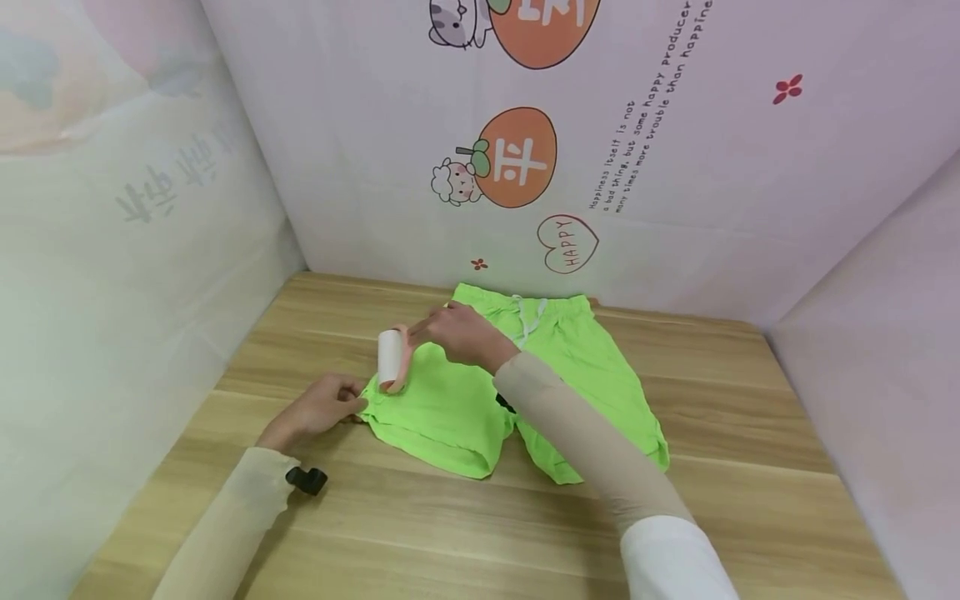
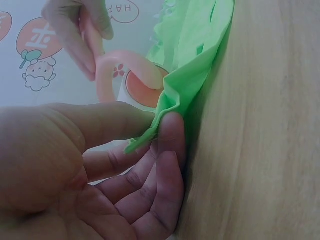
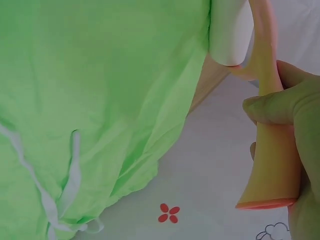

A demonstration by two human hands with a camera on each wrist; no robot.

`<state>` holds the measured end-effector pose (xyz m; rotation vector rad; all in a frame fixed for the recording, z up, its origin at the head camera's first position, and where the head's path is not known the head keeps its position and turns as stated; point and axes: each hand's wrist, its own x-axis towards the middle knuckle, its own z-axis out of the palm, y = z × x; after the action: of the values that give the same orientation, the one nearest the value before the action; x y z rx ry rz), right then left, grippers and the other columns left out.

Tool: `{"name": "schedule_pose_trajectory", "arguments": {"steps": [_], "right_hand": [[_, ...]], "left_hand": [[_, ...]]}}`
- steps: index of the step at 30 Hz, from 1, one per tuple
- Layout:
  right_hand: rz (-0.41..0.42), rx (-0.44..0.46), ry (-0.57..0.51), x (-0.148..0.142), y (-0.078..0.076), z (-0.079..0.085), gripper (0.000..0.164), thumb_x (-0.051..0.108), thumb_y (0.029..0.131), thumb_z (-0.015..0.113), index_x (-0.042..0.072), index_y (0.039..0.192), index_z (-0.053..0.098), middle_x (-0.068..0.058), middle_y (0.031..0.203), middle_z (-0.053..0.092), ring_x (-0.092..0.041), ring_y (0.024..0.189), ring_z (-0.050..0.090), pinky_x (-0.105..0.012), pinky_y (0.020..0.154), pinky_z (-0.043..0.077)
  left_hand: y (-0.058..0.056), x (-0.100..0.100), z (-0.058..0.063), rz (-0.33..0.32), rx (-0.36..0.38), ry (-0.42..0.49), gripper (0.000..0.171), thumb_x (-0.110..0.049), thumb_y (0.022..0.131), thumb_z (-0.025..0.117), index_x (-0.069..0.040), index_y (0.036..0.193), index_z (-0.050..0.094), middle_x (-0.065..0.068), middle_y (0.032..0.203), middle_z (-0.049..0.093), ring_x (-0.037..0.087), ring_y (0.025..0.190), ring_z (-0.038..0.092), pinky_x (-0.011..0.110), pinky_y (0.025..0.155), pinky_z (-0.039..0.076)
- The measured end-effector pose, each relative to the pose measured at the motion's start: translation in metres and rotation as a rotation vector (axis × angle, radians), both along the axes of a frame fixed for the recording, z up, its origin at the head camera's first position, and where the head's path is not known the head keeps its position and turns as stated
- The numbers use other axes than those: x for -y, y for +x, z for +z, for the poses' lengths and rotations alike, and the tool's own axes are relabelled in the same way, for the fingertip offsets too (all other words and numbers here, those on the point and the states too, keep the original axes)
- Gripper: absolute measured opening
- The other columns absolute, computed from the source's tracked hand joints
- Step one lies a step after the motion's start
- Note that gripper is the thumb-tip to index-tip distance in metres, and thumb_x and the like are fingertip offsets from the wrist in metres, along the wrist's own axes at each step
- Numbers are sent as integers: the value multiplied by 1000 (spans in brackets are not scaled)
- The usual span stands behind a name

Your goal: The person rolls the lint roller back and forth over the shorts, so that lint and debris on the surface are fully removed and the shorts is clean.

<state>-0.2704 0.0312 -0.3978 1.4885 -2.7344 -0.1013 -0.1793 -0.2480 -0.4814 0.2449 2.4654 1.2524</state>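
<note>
Bright green shorts [image 1: 442,412] with a white drawstring [image 1: 531,319] lie spread on the wooden table. My left hand [image 1: 326,402] pinches the edge of one leg at the left; in the left wrist view the hem [image 2: 167,107] sits between thumb and fingers. My right hand [image 1: 467,335] grips the pink handle [image 3: 272,165] of a lint roller. Its white roll [image 1: 389,358] rests on the same leg, close to the left hand's fingertips. The right wrist view shows the thumb laid across the handle, with part of the roll cut off at the top.
The wooden tabletop [image 1: 420,542] extends in front of and beside the shorts. A printed white sheet [image 1: 375,167] stands upright along the back edge, and more white sheets [image 1: 112,292] rise at both sides. A black band piece [image 1: 306,480] is on the left wrist.
</note>
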Motion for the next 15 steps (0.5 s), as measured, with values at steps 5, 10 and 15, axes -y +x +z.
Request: {"name": "schedule_pose_trajectory", "arguments": {"steps": [5,10,15], "right_hand": [[-56,-25,-44,-22,-13,-5,69,-17,90,67,34,135,72,14,145,66,-25,123,67,-41,91,58],[-119,-87,-54,-48,-24,-8,76,-19,87,67,41,133,72,18,142,67,-24,114,69,-39,97,54],[-126,-88,-96,-76,-28,-10,76,-25,85,62,35,130,75,14,139,70,-25,101,69,-37,88,55]], "left_hand": [[1,-1,2,13,9,-3,18,-11,104,61,3,113,69,10,95,70,18,84,65,26,71,56],[3,-1,4,28,24,-2,21,-10,103,61,5,116,67,12,97,69,19,85,66,27,73,58],[2,-2,4,25,26,-13,22,-9,103,59,5,118,66,12,98,69,18,86,66,27,74,57]]}}
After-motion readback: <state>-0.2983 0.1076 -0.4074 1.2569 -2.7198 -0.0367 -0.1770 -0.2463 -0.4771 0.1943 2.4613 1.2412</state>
